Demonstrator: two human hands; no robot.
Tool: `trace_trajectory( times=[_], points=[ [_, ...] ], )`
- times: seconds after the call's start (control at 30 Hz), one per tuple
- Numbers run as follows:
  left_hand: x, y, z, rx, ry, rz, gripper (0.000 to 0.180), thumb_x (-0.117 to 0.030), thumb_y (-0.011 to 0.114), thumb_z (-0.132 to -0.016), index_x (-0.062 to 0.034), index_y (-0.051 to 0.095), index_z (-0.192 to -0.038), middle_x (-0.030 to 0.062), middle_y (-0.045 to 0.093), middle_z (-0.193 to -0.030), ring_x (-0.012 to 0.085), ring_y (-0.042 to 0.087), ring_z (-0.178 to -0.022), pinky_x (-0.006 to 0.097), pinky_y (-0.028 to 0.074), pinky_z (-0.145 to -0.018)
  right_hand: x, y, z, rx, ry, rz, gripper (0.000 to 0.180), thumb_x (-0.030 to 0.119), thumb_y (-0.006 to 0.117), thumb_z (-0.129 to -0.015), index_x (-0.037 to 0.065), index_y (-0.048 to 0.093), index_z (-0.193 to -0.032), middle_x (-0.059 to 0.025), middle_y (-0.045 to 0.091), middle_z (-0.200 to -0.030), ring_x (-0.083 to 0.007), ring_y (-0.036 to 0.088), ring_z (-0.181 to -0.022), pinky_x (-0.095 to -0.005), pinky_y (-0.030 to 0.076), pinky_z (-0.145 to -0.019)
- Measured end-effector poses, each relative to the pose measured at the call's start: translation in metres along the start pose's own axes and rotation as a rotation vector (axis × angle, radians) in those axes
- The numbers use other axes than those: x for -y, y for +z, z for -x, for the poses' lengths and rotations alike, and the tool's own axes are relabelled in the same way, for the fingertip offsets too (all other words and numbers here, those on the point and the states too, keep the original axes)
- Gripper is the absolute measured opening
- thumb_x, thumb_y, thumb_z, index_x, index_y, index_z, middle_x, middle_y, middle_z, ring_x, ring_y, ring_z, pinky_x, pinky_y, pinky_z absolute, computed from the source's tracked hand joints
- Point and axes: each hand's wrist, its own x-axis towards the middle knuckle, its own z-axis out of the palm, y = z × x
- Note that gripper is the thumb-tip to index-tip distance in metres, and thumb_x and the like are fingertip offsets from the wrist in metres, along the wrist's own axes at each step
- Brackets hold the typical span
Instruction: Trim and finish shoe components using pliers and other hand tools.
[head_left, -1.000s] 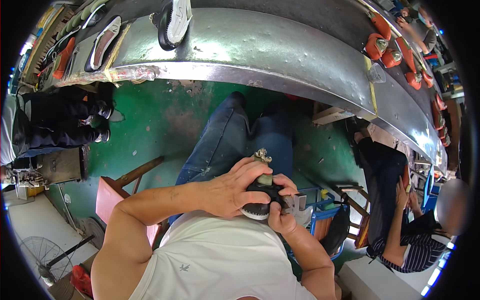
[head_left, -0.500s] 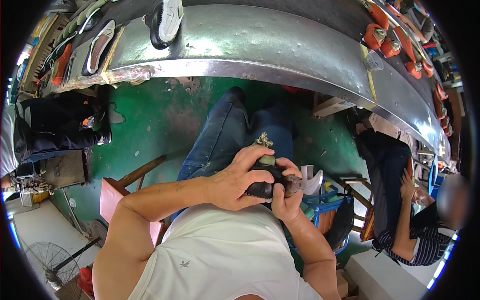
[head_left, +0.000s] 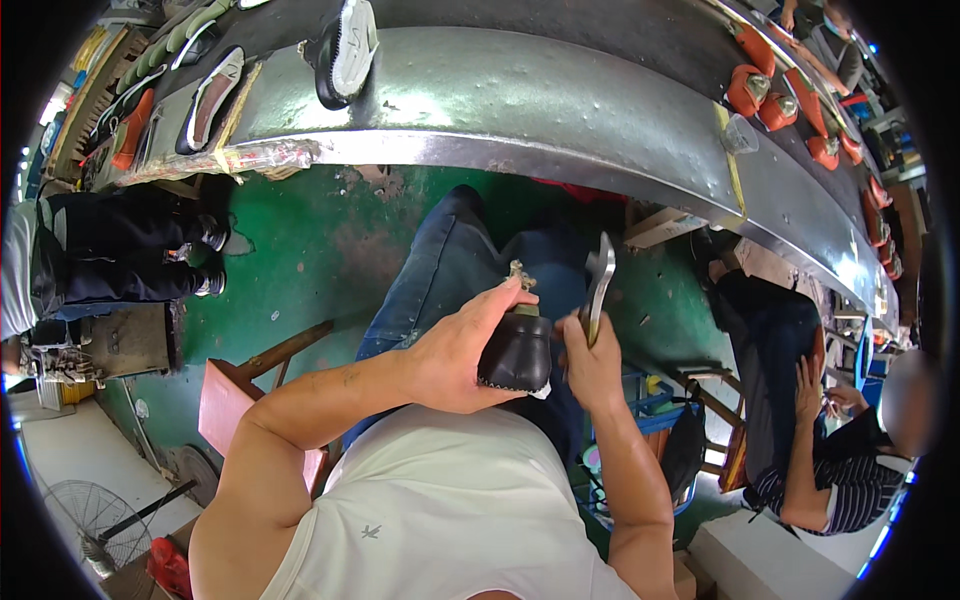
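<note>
The dark shoe (head_left: 516, 352) sits in the lap, low down from the long metal worktop (head_left: 560, 110) and well apart from it. The left hand (head_left: 455, 350) wraps it from the side — its fingers are curled tight around the shoe, with the fingertips up near the small metal bit at the shoe's top. The right hand (head_left: 590, 365) is just beside the shoe, and its fingers are closed around the handle of the pliers (head_left: 598, 280). The pliers point up toward the worktop, with the tip off the shoe.

To do this well, I think the left hand should keep the shoe firm so it cannot twist. The pliers should come down slowly to the edge of the shoe — a small bite and a steady pull looks better than a hard yank, which could tear it.

More shoes (head_left: 345, 50) lie up on the worktop. Past its right end, another person (head_left: 840, 470) sits on a stool.
</note>
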Motion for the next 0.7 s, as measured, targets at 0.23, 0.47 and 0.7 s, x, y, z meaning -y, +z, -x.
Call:
trace_trajectory(
  times=[0.23,0.47,0.7],
  points=[
    [-0.026,-0.010,-0.009,0.096,0.383,-0.140,0.077,-0.013,0.087,-0.071,0.0057,0.043,-0.131,0.0282,0.050,-0.138,0.0461,0.051,-0.129,0.064,0.038,-0.107,-0.029,0.015,0.016,0.420,0.556,-1.075,0.063,0.058,0.047,-0.102,0.004,0.055,-0.133,-0.0115,0.068,-0.119,-0.0243,0.069,-0.103,-0.0388,0.057,-0.090],
    [0.007,0.007,0.029,-0.084,0.187,-0.252,0.125,-0.012,0.089,-0.071,-0.0112,0.002,-0.161,0.0326,0.012,-0.162,0.0502,0.027,-0.146,0.059,0.022,-0.119,-0.029,0.012,-0.048,0.723,0.020,-1.007,0.068,0.042,0.079,-0.086,0.004,0.052,-0.136,-0.0094,0.067,-0.124,-0.0221,0.067,-0.111,-0.0389,0.057,-0.095],
    [0.016,0.009,0.045,0.053,-0.182,-0.045,0.137,-0.012,0.089,-0.072,-0.0090,-0.016,-0.159,0.0263,0.018,-0.163,0.0392,0.031,-0.148,0.051,0.031,-0.118,-0.021,0.016,-0.062,0.696,-0.057,-0.931,0.074,0.036,0.086,-0.079,0.004,0.052,-0.137,-0.0085,0.067,-0.123,-0.0210,0.068,-0.109,-0.0368,0.056,-0.095]
  ],
)
